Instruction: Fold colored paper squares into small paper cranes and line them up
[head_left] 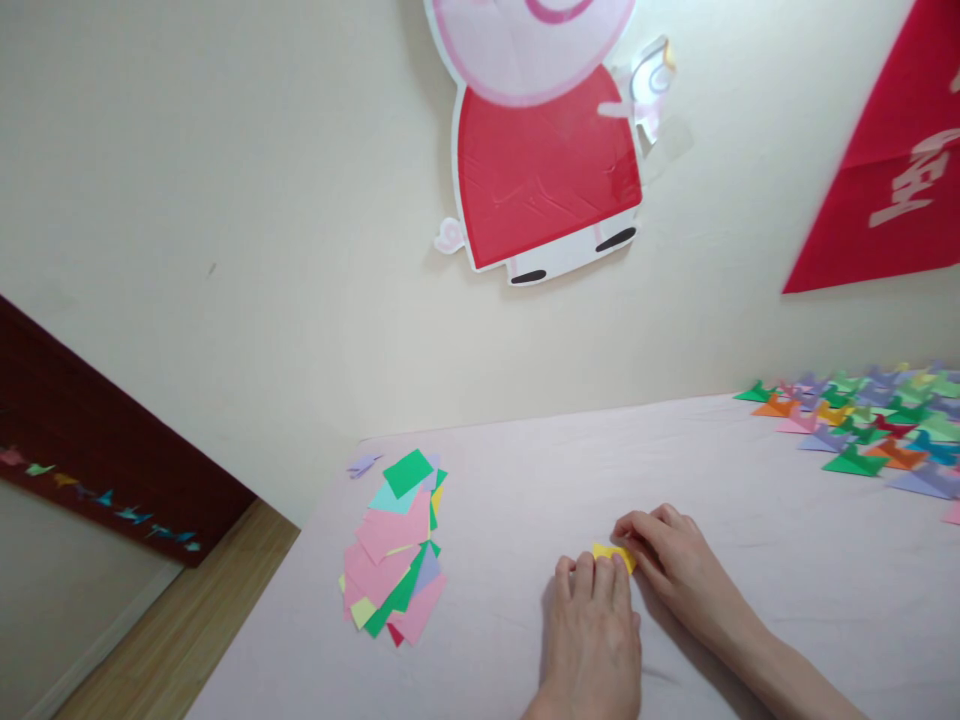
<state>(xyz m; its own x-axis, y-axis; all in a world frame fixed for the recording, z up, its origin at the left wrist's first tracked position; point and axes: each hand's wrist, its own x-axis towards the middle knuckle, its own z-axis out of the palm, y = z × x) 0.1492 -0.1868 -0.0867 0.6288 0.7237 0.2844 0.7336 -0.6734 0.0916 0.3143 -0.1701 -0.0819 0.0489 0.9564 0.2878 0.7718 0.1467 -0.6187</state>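
Note:
A small yellow paper piece (611,553) lies on the pale pink table (787,560), mostly hidden under my fingers. My left hand (592,630) lies over its near side with fingers together, fingertips pressing down on the paper. My right hand (671,560) comes in from the right, its fingers curled and pinching the paper's far edge against the table. Both hands touch the same yellow piece.
A loose pile of coloured paper squares (397,550) lies left of my hands, with a small lilac folded piece (365,463) behind it. Several folded paper figures (877,425) spread over the table's far right. Wall stickers hang above; wooden floor (180,620) lies left.

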